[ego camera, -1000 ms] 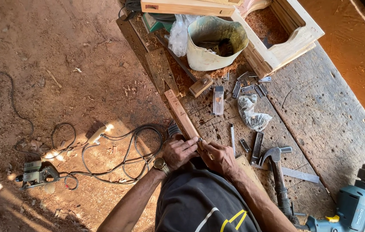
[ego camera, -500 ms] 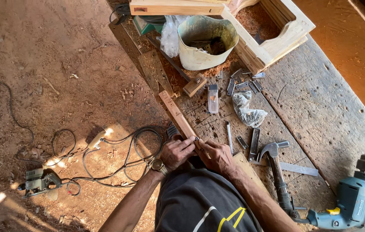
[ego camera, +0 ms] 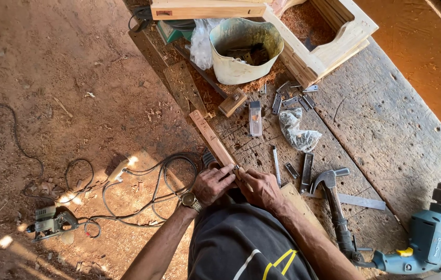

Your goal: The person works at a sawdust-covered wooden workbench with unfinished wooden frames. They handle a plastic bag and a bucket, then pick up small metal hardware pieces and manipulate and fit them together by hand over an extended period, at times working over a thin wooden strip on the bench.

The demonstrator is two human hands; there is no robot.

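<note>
A narrow reddish wooden strip [ego camera: 211,137] lies along the near left edge of a worn workbench [ego camera: 381,119]. My left hand [ego camera: 212,182] presses on the strip's near end, a watch on its wrist. My right hand [ego camera: 258,187] is closed beside it, pinching a small dark object against the wood; what it is I cannot tell. Both hands touch at the strip. My dark shirt hides the strip's nearest part.
A claw hammer [ego camera: 333,199] and a teal power drill [ego camera: 422,239] lie to the right. Metal hinges [ego camera: 306,166], a plastic bag [ego camera: 297,130], a dented bucket [ego camera: 244,49] and a wooden box frame [ego camera: 329,36] sit farther back. Cables [ego camera: 142,181] and a small power tool [ego camera: 49,223] lie on the dirt floor.
The view has drifted slightly, so everything sits a little higher and left. Both hands stay on the strip's near end with almost no movement.
</note>
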